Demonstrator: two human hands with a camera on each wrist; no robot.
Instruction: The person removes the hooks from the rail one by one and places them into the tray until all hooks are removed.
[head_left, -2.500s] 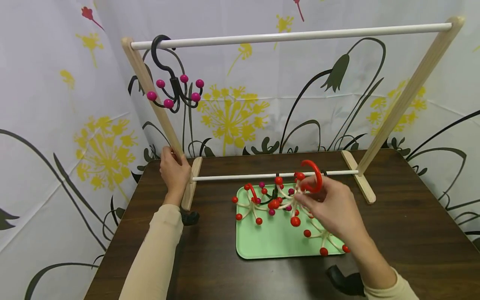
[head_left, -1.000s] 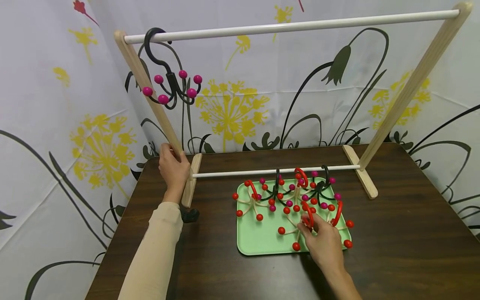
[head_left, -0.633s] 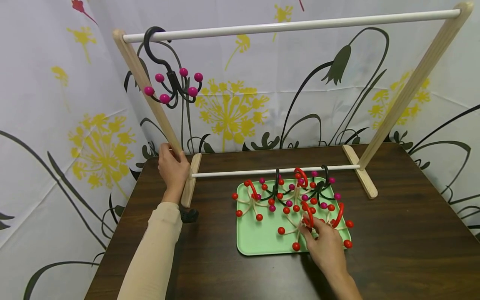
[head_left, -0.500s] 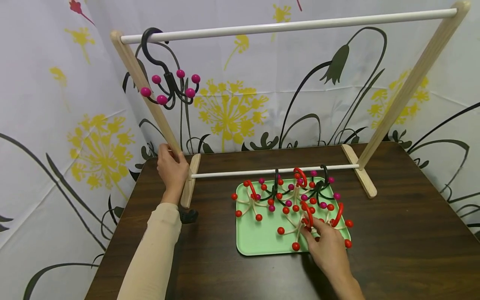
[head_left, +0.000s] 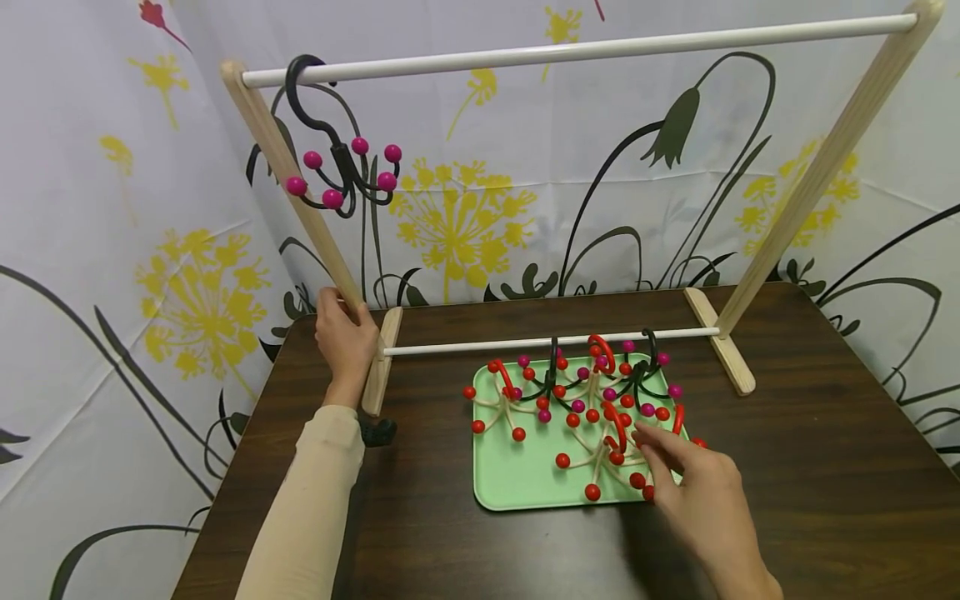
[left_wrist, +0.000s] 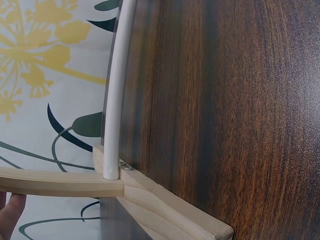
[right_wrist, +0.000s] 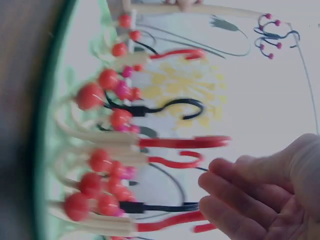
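At the left of the head view, my left hand (head_left: 347,342) grips the rack's wooden post (head_left: 326,243) near its foot. A fingertip (left_wrist: 12,212) shows against the post in the left wrist view. My right hand (head_left: 701,492) holds nothing; its fingers are loosely bent, thumb and forefinger apart. It is just right of a multi-arm hanger (head_left: 602,454) with a red hook, cream arms and red ball tips, standing on the green tray (head_left: 517,479). The right hand partly hides another such hanger (head_left: 678,418). A black hanger (head_left: 343,162) with magenta balls hangs at the top rail's left end.
Closely grouped behind the front hanger are a red-hooked hanger (head_left: 504,404) at the left, another at the back, and two black ones, including a black hanger (head_left: 637,383). The lower white rail (head_left: 465,346) runs behind the tray on the dark table (head_left: 420,517).
The right hand has lowered a red-hooked hanger onto the tray's front, let go and drawn away to the right. The left hand keeps its grip on the post; the head view has shifted slightly.
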